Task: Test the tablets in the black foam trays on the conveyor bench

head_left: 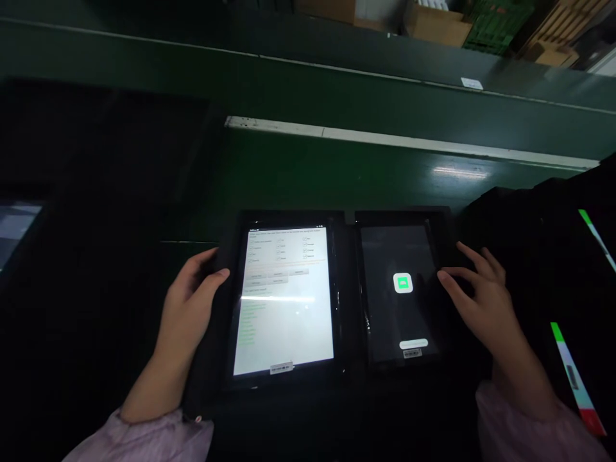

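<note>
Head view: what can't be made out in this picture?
- Bright screen's fine text, head view: too small, with a glare streak across it.
- Barcode label below it, head view: print too small and blurred.
- Left hand, head view: fingertips lost in shadow, so its grip is unclear.
- Lit screen at far left, head view: cut off by the picture's edge.
</note>
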Available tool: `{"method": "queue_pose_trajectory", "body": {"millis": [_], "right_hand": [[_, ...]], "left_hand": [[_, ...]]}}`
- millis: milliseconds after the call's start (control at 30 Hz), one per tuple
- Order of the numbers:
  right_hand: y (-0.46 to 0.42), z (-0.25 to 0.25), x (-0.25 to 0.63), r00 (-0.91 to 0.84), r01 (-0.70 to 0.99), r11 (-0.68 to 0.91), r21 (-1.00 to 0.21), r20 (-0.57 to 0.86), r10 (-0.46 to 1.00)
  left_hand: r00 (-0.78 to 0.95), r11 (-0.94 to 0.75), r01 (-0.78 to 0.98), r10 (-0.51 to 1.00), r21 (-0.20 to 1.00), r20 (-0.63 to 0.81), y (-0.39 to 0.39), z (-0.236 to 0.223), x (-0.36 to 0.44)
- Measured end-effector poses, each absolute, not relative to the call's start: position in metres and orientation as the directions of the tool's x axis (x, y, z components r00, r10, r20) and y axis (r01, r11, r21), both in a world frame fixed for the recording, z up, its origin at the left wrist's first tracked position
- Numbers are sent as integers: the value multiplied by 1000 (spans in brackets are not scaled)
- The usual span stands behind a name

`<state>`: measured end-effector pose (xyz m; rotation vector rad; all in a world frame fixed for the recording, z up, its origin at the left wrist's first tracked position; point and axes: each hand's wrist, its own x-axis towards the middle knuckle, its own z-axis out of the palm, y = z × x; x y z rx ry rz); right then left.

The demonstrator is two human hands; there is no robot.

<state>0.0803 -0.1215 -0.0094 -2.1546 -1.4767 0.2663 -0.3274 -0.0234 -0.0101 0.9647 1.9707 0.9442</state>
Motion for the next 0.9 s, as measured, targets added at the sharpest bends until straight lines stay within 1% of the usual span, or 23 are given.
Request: {"method": "queue_pose_trajectory", "body": {"millis": [67,200,367,700,900], "right_hand": [[-108,-12,84,390,812,-279,-512,120,913],[-86,-22,81,424,809,-290,-511,165,891],[-84,-30,78,410,822,-273,-501,187,892],[-81,-33,77,421,804,-299,-514,137,896],[-82,-33,76,433,794,-304,-526,139,891]], "left_hand": [[-444,447,306,848,840,-289,-23,-10,-328],[-449,457,307,843,835,-297,-23,-9,-326],[-457,466,301,836,832,-303,-22,-7,-323],[-475,491,324,823,809,-310,-24,-4,-321],[-476,489,331,825,807,-305,-25,-2,-320]]}}
